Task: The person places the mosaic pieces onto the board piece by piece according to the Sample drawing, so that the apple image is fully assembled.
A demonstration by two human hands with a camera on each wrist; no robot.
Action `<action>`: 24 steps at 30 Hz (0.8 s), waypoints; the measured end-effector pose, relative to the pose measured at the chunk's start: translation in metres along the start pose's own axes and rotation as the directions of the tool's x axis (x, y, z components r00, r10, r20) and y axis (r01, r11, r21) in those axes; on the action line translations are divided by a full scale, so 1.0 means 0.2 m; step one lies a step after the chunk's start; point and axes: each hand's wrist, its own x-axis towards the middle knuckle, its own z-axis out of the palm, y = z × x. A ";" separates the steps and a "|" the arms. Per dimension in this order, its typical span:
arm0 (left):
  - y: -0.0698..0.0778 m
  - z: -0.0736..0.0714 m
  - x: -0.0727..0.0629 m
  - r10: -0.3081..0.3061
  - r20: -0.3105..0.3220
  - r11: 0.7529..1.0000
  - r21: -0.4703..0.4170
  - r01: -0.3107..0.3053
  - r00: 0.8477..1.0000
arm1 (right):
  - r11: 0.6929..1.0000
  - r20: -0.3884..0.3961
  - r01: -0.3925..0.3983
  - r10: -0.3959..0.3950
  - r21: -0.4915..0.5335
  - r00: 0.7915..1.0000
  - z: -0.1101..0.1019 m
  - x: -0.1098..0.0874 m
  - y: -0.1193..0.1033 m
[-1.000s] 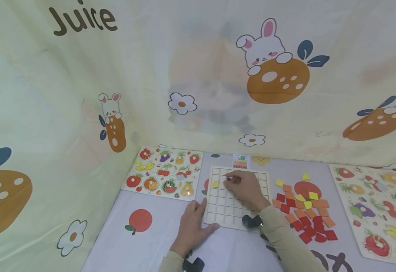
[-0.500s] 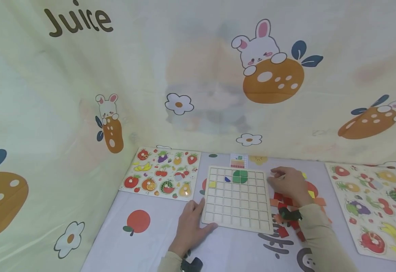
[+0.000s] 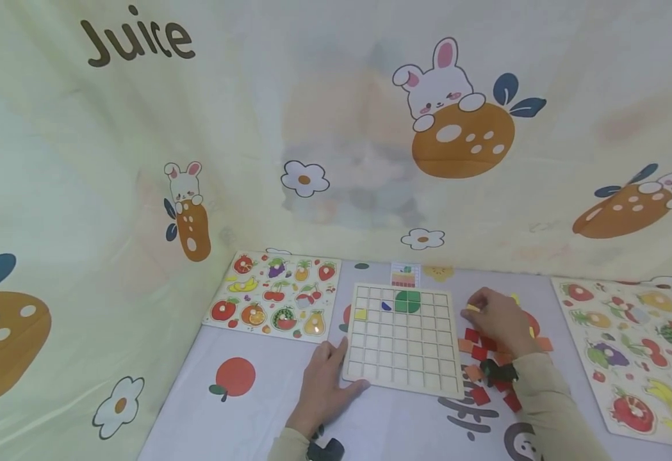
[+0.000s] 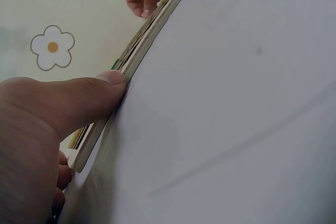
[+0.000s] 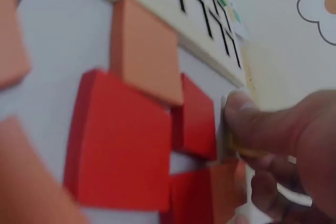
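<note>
My left hand [image 3: 323,387] holds the lower left corner of a pale wooden grid board [image 3: 393,349]. Its thumb [image 4: 89,98] lies against the board's near edge, with the fingers at the left side. On the board are a yellow square [image 3: 360,314], a small blue piece [image 3: 386,307] and a green shape [image 3: 407,301] made of several tiles. Just right of the board, my right hand [image 3: 499,320] pinches a yellow tile [image 3: 473,308] between thumb and fingers. Red tiles [image 5: 123,145] and orange tiles [image 5: 149,51] lie loose beneath its wrist, partly hidden by it.
A small pattern card [image 3: 405,274] lies behind the grid board. One fruit puzzle board [image 3: 336,301] lies to the left, another [image 3: 595,384] to the right. A printed curtain [image 3: 359,224] rises at the back and left of the table.
My right hand has left the small blue piece on the grid board and moved right to the loose tiles, where it now pinches a yellow tile. The left hand keeps its place.
</note>
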 end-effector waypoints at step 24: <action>-0.01 0.01 0.00 0.004 -0.004 1.000 0.011 -0.004 1.000 | 0.907 -0.195 -0.018 0.110 0.421 0.975 0.06 -0.04 -0.04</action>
